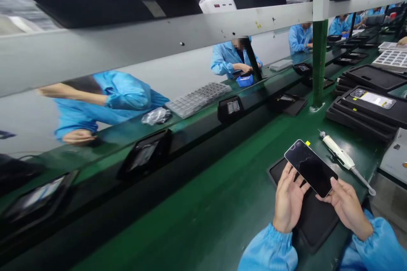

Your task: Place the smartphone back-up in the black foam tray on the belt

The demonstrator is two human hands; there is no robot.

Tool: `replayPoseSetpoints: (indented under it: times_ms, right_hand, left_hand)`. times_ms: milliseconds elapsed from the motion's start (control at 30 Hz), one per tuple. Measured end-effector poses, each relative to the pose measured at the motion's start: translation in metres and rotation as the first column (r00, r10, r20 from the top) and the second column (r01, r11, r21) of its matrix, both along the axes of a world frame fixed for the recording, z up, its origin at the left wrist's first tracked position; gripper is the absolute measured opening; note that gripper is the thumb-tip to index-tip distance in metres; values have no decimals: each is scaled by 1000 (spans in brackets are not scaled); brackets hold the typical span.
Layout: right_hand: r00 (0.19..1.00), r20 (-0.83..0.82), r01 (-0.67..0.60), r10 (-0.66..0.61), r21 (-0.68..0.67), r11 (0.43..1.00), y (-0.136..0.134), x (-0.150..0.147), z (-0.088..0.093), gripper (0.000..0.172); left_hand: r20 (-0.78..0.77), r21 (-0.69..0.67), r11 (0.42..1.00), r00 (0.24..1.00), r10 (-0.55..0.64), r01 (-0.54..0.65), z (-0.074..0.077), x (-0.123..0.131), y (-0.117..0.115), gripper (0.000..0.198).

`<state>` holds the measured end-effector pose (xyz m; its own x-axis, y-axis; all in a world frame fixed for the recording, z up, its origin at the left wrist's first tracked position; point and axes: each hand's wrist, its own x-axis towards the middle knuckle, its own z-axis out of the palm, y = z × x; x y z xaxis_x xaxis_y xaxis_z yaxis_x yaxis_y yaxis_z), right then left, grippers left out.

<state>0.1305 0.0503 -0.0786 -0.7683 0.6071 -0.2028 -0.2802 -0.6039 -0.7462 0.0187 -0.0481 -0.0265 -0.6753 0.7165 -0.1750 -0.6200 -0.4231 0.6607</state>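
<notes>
Over the green bench, the person's partly open left hand and right hand cradle a light, stiff, slippery, fragile glass-fronted phone, best held by its edges, away from the glass.

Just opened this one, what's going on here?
A person in blue sleeves holds a black-faced smartphone between their left hand and right hand, above a black tray on a green workbench. A white handheld tool lies on the bench to the right of the phone. Another phone rests on stacked black trays farther along. Co-workers in blue smocks sit across the line.
</notes>
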Motion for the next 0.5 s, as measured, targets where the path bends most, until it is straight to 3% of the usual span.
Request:
replayPoseSetpoints:
  times_ms: [367,433,500]
  right_hand:
    - [1000,-14,-15,16,58,998,-3,-4,-3,39]
    - [1000,-4,16,-16,140,990,-9,-5,-9,39]
    - [996,37,64,-82,344,937,-15,-5,-16,41]
  left_hand:
    - [-18,-17,999,999,31,-31,-3,-3,-3,43]
    - [-11,-44,999,1000,26,-27,-3,-3,-4,44]
    - [-1,-124,992,999,33,-33,-8,0,-7,45]
